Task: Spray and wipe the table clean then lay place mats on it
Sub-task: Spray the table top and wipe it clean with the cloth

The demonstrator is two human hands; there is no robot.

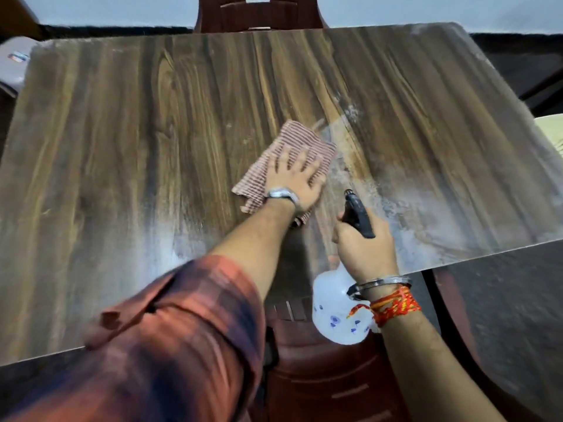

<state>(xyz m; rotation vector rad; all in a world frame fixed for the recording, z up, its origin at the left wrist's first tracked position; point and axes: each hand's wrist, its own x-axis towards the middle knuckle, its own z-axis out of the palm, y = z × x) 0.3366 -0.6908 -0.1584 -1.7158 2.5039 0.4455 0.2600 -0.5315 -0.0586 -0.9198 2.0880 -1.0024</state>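
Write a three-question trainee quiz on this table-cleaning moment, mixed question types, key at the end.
1. True or false: the left hand presses flat on the striped cloth on the wooden table.
2. Multiple choice: what does the right hand hold? A) a place mat B) the spray bottle C) a sponge
3. Fill in: the whitish dusty film lies mostly on the table's ____ half, as the camera sees it.

Key: 1 true; 2 B; 3 right.
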